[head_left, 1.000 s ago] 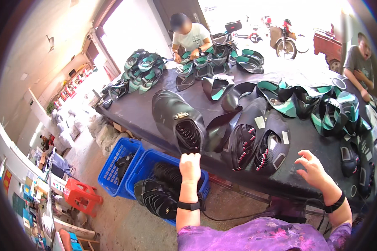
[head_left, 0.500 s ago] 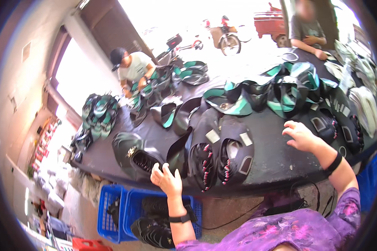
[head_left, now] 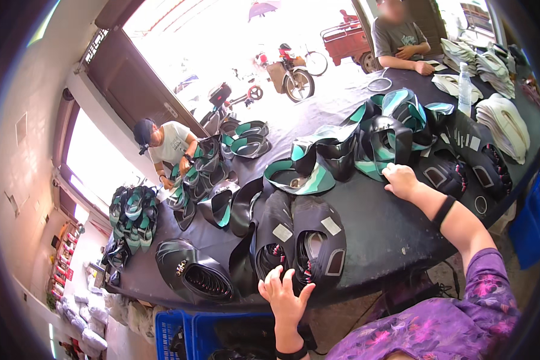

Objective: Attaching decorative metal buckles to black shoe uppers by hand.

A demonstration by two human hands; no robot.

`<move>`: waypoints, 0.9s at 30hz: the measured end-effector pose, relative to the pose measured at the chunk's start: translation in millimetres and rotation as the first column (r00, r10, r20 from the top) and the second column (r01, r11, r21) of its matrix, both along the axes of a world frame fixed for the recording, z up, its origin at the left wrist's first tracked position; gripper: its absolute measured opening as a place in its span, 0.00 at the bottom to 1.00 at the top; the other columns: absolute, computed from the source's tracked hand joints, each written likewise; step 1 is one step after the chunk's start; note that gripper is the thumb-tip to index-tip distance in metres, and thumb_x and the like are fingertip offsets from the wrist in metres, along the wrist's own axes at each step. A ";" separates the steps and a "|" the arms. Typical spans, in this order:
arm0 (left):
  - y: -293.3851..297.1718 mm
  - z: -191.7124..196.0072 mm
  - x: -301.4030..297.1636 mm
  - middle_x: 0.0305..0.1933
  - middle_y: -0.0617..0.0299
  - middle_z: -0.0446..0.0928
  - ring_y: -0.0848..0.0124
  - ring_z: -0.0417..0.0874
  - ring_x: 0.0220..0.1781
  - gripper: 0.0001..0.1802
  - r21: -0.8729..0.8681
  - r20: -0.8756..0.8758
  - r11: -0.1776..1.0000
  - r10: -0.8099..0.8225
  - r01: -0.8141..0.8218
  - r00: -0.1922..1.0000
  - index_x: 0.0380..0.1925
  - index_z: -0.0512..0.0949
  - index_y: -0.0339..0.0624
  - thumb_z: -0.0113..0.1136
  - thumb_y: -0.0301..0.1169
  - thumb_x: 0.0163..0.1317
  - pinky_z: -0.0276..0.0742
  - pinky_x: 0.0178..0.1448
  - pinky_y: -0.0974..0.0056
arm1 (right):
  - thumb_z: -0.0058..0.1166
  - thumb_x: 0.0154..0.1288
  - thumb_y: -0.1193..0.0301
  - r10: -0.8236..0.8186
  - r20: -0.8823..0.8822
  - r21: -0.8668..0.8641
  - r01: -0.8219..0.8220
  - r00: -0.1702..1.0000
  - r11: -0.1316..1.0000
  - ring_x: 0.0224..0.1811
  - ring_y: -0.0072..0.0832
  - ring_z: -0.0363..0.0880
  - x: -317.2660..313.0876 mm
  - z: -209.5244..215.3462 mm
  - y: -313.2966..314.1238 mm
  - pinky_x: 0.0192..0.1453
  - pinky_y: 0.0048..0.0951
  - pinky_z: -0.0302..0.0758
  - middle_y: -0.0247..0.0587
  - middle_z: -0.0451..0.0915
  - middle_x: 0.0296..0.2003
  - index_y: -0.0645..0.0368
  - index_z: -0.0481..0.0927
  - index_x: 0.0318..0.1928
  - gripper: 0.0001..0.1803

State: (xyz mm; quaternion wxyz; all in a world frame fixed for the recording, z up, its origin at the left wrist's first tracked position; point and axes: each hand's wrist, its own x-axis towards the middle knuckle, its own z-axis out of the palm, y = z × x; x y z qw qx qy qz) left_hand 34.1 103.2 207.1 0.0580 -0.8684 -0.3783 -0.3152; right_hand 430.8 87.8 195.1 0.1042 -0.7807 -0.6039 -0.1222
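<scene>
My left hand (head_left: 287,299) is open, fingers spread, at the near table edge. It is just in front of two nested stacks of black shoe uppers (head_left: 325,231) with pink-tipped inner edges and white labels. My right hand (head_left: 402,182) reaches over the table. Its fingers are curled at the near lower edge of a black-and-teal shoe upper (head_left: 383,144) in a loose pile; the fingertips partly hide the contact. A shiny black stack of uppers (head_left: 193,273) lies left of my left hand. More black-and-teal uppers (head_left: 300,180) curve across the middle.
Blue crates (head_left: 173,329) stand below the near edge. A co-worker (head_left: 173,141) handles uppers at the far left; another person (head_left: 402,42) leans on the table at the far right. Near that person are a clear bottle (head_left: 464,90) and folded pale cloth (head_left: 503,125).
My right hand has moved to the black-and-teal pile, and its spread fingers have curled in. My left hand stays open, now in front of the labelled stacks. The view has shifted.
</scene>
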 end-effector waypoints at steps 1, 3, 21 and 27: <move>-3.7 -1.6 -3.7 0.50 0.53 0.67 0.57 0.64 0.55 0.31 -0.012 -0.006 1.000 0.008 -0.008 1.000 0.40 0.73 0.42 0.55 0.58 0.48 0.46 0.61 0.49 | 0.61 0.45 0.64 0.053 -0.056 0.082 -0.049 0.997 0.995 0.38 0.39 0.75 -5.6 6.6 -9.9 0.41 0.35 0.72 0.42 0.72 0.35 0.59 0.73 0.36 0.19; -8.4 -1.7 -9.0 0.50 0.53 0.66 0.58 0.64 0.56 0.31 -0.036 -0.013 0.999 0.025 -0.026 1.000 0.40 0.73 0.42 0.55 0.58 0.48 0.45 0.62 0.49 | 0.59 0.46 0.65 0.164 -0.163 0.201 -0.130 0.973 0.971 0.37 0.39 0.74 -16.2 20.8 -36.5 0.40 0.36 0.71 0.42 0.73 0.33 0.59 0.74 0.35 0.16; -14.9 3.9 43.7 0.52 0.59 0.67 0.62 0.62 0.59 0.25 -0.056 -0.269 0.991 -0.132 0.122 0.954 0.42 0.74 0.46 0.66 0.38 0.41 0.48 0.62 0.50 | 0.57 0.54 0.70 0.507 -0.722 0.587 0.030 0.471 0.809 0.28 0.12 0.63 1.9 101.7 -67.1 0.33 0.14 0.60 0.24 0.71 0.31 0.57 0.73 0.36 0.10; -36.0 -0.1 25.4 0.51 0.58 0.67 0.60 0.62 0.57 0.25 0.022 -0.155 1.000 0.007 -0.003 0.988 0.40 0.74 0.45 0.66 0.39 0.40 0.51 0.59 0.51 | 0.50 0.63 0.67 0.490 -0.563 0.756 0.176 0.665 0.630 0.23 0.09 0.58 17.3 144.1 -66.1 0.26 0.12 0.56 0.20 0.65 0.24 0.60 0.74 0.47 0.14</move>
